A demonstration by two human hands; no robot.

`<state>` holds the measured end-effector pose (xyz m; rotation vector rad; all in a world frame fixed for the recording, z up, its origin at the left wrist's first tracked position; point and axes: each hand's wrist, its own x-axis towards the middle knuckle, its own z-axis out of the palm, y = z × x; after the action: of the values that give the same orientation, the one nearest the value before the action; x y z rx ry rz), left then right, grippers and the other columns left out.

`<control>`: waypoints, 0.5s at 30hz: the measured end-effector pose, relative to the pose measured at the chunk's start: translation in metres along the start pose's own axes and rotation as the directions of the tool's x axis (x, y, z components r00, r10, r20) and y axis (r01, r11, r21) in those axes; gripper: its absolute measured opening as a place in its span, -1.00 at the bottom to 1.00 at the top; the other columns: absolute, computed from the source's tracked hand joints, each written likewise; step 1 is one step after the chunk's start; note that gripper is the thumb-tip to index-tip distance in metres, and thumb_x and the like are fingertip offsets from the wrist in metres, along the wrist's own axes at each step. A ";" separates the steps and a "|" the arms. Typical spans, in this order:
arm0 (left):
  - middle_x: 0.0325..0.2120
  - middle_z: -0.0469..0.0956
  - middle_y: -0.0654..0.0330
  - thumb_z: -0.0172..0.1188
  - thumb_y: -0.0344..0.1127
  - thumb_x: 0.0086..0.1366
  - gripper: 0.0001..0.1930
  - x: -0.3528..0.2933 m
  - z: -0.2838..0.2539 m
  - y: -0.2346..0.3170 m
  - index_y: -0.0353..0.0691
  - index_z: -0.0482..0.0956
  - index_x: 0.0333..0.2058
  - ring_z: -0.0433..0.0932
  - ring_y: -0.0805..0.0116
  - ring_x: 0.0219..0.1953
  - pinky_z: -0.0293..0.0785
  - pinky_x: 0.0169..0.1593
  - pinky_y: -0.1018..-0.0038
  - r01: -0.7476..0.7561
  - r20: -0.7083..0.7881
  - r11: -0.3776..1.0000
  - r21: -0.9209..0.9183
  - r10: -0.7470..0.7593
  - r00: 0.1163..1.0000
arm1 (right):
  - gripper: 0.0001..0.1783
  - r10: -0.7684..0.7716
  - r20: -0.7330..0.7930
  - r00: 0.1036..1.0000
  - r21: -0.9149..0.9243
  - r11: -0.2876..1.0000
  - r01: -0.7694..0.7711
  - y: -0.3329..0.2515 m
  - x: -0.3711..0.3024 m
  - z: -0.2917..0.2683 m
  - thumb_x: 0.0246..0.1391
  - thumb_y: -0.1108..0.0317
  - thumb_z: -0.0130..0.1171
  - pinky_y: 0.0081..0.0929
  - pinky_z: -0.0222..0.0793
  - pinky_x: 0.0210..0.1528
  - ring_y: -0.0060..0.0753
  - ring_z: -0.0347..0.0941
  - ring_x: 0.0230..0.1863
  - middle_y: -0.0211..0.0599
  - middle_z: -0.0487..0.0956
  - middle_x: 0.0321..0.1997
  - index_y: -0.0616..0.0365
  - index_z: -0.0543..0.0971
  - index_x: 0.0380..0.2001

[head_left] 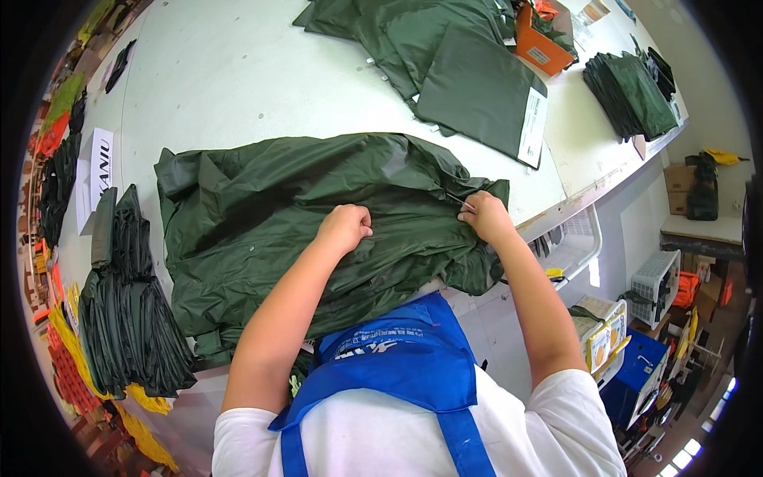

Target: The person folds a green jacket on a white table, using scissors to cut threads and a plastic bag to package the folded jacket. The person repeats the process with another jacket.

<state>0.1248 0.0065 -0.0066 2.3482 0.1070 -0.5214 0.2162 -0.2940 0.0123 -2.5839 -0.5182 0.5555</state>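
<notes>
A large dark green garment [278, 199] of shiny waterproof fabric lies crumpled across the table's near side, in front of my body. My left hand [347, 226] rests on its middle with the fingers curled in; they seem to pinch a bit of the cloth. At the garment's right end, my right hand [486, 216] is closed, thumb and fingers together. A thin silvery piece [456, 199] sticks out of that grip toward the left, against a fold; its kind is too small to tell.
Flat green garments [477, 87] with a white label lie beyond on the white table [191, 79]. An orange box [544, 40] and a folded green stack [632, 91] stand far right. More folded green pieces [131, 326] hang over the left edge, near a white sign [95, 179].
</notes>
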 end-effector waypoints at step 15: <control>-0.45 0.59 0.14 0.34 -0.13 0.03 -0.73 -0.020 -0.014 -0.011 -0.12 0.55 -0.36 0.57 0.07 -0.32 0.46 -0.31 0.22 -0.010 -0.017 0.988 0.152 0.012 1.000 | -0.77 -0.113 -0.082 0.990 -0.018 0.994 0.112 0.001 -0.001 -0.001 -0.12 0.38 0.31 -0.14 0.34 -0.25 0.11 0.42 -0.28 -0.05 0.44 -0.39 0.24 0.45 -0.50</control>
<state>0.1088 0.0256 0.0033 2.5005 0.0644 -0.5197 0.2167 -0.2958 0.0128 -2.5583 -0.6369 0.4066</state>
